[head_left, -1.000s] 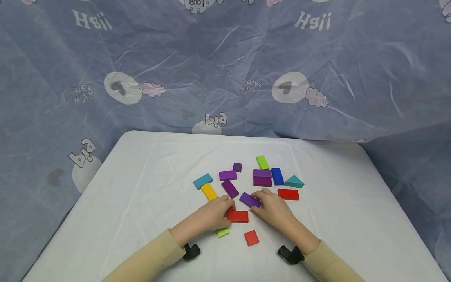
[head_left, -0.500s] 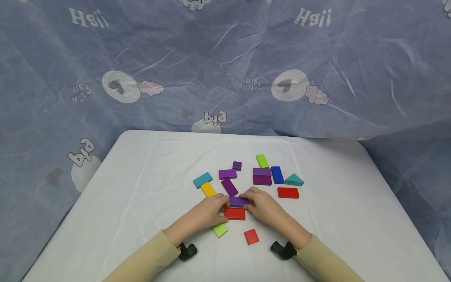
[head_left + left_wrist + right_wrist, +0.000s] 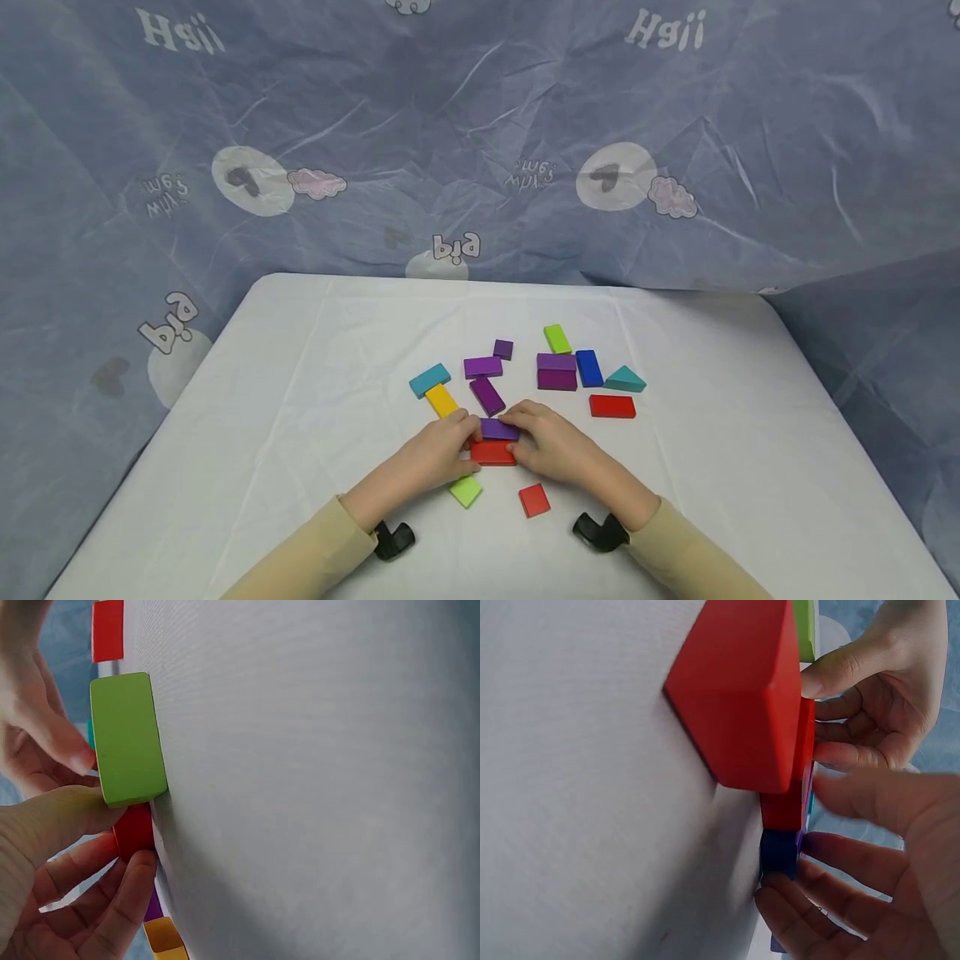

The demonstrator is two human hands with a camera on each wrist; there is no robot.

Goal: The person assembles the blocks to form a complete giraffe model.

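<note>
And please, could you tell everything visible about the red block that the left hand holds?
The red block is a plain, smooth oblong, perhaps painted wood. It lies flat on the white table, lengthwise left to right, close against the near side of a purple block. The left grip holds its left end; the right grip is by its right end, contact unclear.

A flat red block [image 3: 492,453] lay lengthwise between the left hand [image 3: 435,450] and the right hand [image 3: 553,443], its left end gripped by the left. Just beyond it, roughly parallel, lay a purple block [image 3: 498,429], oblong too, its right end held by the right hand.
</note>
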